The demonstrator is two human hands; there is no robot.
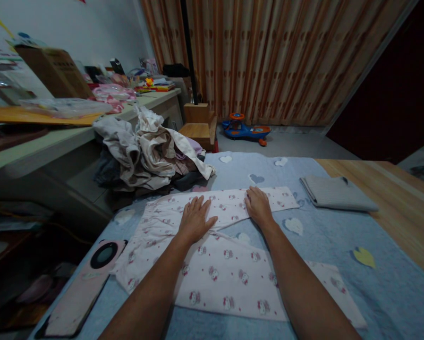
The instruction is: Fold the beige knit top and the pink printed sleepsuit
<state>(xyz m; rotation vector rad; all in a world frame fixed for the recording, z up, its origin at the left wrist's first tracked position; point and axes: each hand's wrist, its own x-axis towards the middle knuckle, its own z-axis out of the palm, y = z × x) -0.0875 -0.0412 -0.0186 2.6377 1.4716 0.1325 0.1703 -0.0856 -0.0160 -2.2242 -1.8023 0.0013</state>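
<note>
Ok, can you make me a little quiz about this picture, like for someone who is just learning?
1. True or false: the left hand and the right hand are both lying flat on the pale pink pants.
2. What colors is the ride-on toy on the floor?
A. Blue and orange
B. Green and white
C. Black and yellow
3. Fill in the missing word: The pink phone is lying on the ____ blanket.

Key: 1. True. 2. A. 3. Blue.
</note>
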